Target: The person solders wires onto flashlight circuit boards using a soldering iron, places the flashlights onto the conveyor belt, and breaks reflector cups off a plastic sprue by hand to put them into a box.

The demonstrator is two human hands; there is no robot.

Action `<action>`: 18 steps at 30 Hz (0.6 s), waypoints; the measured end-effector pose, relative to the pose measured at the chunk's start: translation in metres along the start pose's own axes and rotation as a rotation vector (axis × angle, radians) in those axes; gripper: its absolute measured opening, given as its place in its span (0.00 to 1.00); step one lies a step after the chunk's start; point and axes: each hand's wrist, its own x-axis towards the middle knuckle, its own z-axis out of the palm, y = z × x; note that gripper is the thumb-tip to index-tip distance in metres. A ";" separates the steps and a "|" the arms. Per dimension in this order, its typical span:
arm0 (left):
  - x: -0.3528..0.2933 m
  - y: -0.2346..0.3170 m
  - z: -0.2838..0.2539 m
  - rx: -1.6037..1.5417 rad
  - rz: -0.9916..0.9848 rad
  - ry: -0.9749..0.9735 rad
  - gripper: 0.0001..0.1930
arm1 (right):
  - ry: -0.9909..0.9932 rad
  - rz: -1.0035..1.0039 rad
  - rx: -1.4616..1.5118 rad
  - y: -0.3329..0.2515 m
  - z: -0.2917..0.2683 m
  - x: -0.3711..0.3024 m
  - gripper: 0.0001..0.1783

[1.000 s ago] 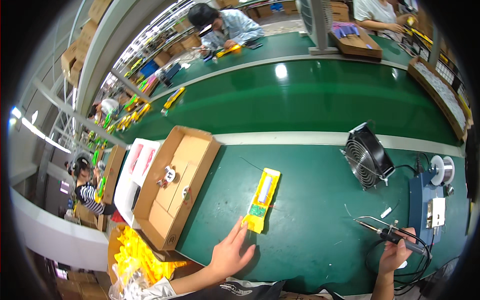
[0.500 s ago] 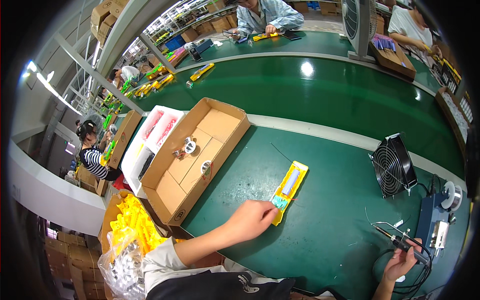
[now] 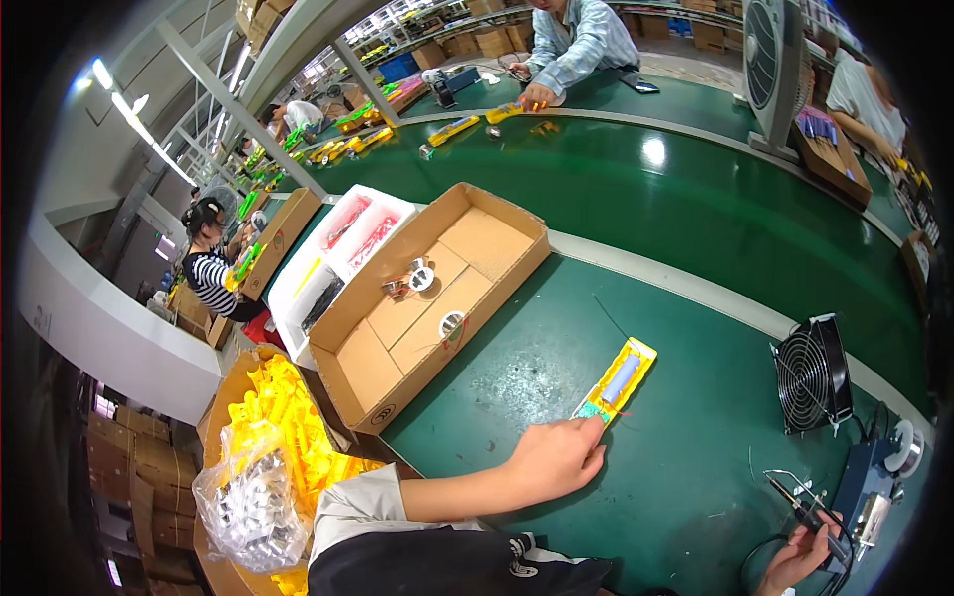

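A yellow plastic casing (image 3: 644, 356) lies slantwise on the green bench, with a light purple cylindrical battery (image 3: 621, 379) and a small green circuit board (image 3: 593, 409) in it. My left hand (image 3: 558, 459) is closed at the casing's lower end, beside the board, its fingertips partly hidden. One thin dark wire sticks out past the casing's far side, and a short red wire shows near the board. At the lower right, my right hand (image 3: 800, 558) grips a black-handled soldering iron (image 3: 807, 517), its tip pointing up and away from the casing.
Left of the casing stands a cardboard tray (image 3: 383, 363) holding several round metallic parts. Beyond it is a white foam box (image 3: 343, 238); nearer me, a carton of yellow casings (image 3: 283, 407). A black fan (image 3: 813, 375) and a blue soldering station (image 3: 863, 477) stand right. Co-workers sit across the green conveyor (image 3: 696, 189).
The whole view has shifted. My left hand stays at the casing's lower end, now covering more of it. Across the conveyor, a co-worker's hand has moved a yellow piece toward the belt.
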 end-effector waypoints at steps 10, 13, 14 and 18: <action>-0.005 -0.045 -0.078 0.015 -0.015 0.280 0.13 | 0.047 0.053 0.009 -0.009 0.015 0.002 0.11; 0.010 -0.128 -0.134 0.206 -0.227 0.545 0.06 | 0.065 0.033 0.053 -0.011 0.016 0.002 0.12; 0.007 -0.163 -0.149 0.340 -0.256 0.568 0.05 | 0.054 0.043 0.068 -0.009 0.017 0.003 0.12; 0.018 -0.232 -0.169 0.251 -0.484 0.356 0.08 | 0.023 0.032 0.072 -0.008 0.026 0.002 0.11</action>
